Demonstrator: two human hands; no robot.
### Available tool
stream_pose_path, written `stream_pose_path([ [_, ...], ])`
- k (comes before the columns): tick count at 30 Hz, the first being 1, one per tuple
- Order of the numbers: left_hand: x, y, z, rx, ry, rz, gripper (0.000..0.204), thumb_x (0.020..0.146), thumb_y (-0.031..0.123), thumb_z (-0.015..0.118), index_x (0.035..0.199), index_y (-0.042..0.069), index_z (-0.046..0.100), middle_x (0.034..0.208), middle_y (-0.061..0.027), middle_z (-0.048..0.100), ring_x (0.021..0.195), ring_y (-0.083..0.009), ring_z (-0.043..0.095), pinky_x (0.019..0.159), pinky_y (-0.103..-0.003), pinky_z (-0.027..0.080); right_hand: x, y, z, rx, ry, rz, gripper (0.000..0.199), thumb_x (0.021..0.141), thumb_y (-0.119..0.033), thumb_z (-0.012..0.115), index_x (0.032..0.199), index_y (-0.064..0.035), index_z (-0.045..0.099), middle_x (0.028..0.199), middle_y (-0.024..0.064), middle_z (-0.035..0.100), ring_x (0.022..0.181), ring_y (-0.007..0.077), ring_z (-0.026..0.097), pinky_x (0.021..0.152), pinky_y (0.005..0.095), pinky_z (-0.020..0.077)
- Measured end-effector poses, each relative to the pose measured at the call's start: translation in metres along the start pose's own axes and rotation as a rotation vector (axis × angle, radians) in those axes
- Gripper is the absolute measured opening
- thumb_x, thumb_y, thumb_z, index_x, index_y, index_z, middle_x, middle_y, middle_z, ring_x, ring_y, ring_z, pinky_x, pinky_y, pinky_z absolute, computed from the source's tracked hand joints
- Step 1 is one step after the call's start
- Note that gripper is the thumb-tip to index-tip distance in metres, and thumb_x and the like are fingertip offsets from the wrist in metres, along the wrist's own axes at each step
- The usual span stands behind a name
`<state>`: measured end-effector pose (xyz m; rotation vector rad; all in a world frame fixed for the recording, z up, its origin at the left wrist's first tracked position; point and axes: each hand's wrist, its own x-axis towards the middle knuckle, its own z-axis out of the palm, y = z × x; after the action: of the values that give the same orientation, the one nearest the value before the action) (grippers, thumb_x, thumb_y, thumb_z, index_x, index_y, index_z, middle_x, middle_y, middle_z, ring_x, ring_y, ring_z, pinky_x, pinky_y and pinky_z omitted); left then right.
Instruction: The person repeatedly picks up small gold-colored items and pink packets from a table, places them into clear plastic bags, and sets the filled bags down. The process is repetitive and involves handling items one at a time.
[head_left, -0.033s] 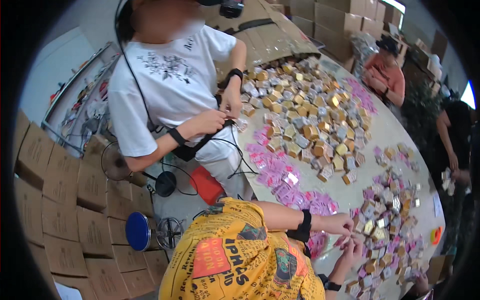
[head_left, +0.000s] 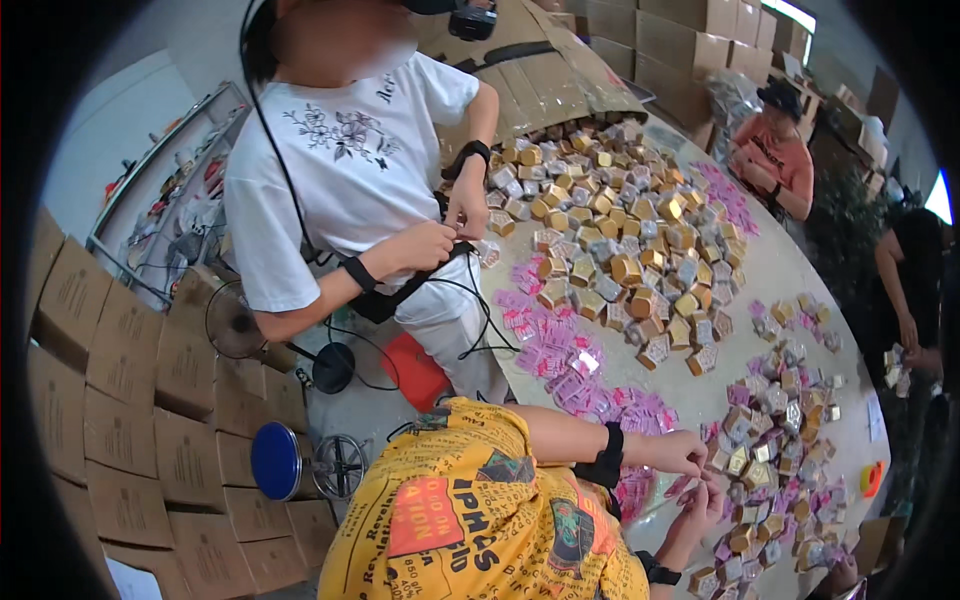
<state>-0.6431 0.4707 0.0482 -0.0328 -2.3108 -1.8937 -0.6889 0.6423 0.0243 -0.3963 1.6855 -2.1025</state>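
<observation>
My left hand reaches over the near edge of the pale table with its fingers pinched together. Just below it, my right hand is bent up toward the left, fingertips closed and almost touching it. Whatever is between the fingertips is too small to make out. Under and beside my wrists lies a spread of pink packets. Right of my hands is a heap of small gold and silver faceted boxes mixed with pink packets. A black band circles each of my wrists.
A person in a white shirt stands at the left, hands together at the table edge. A larger heap of gold and silver boxes covers the far table. Cartons, a blue stool and a fan stand left. Others work opposite.
The whole view has shifted very slightly. My hands stay close together at the same spot, fingers still pinched.
</observation>
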Motion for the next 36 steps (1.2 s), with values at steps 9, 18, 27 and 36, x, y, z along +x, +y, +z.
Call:
stream_pose_path([
  [9,-0.011,0.018,-0.018,0.248,-0.009,0.01,0.012,0.07,0.013,0.061,0.069,0.001,0.059,0.066,-0.0127,0.061,0.063,-0.0271,0.061,0.056,-0.037,0.047,0.008,0.014,0.007,0.231,-0.057,0.148,0.006,0.088,-0.006,0.052,0.086,-0.0008,0.053,0.092,0.0173,0.064,0.048,0.009,0.052,0.041,0.0194,0.041],
  [18,-0.018,0.022,-0.015,0.688,-0.013,0.335,0.012,0.066,0.015,0.061,0.064,0.004,0.058,0.069,-0.0115,0.055,0.071,-0.0314,0.056,0.063,-0.043,0.044,-0.004,0.007,0.018,0.446,0.003,0.42,0.004,0.089,-0.01,0.053,0.09,-0.006,0.055,0.076,0.0053,0.062,0.052,0.0097,0.055,0.043,0.0192,0.0418],
  [27,-0.02,0.025,-0.011,0.796,-0.001,0.414,0.009,0.067,0.014,0.061,0.063,0.006,0.057,0.074,-0.008,0.055,0.078,-0.0264,0.053,0.072,-0.038,0.041,-0.004,0.024,0.005,0.419,-0.067,0.401,0.003,0.089,-0.007,0.055,0.088,-0.0048,0.056,0.074,0.0048,0.062,0.056,0.0103,0.056,0.048,0.0194,0.0447],
  [36,-0.021,0.026,-0.013,0.901,-0.116,0.506,0.011,0.064,0.019,0.064,0.068,0.01,0.061,0.076,-0.0049,0.056,0.083,-0.0225,0.053,0.075,-0.037,0.038,-0.009,0.014,0.006,0.334,-0.042,0.423,0.001,0.088,-0.006,0.056,0.089,-0.006,0.056,0.078,0.0067,0.062,0.059,0.0126,0.058,0.049,0.022,0.0459],
])
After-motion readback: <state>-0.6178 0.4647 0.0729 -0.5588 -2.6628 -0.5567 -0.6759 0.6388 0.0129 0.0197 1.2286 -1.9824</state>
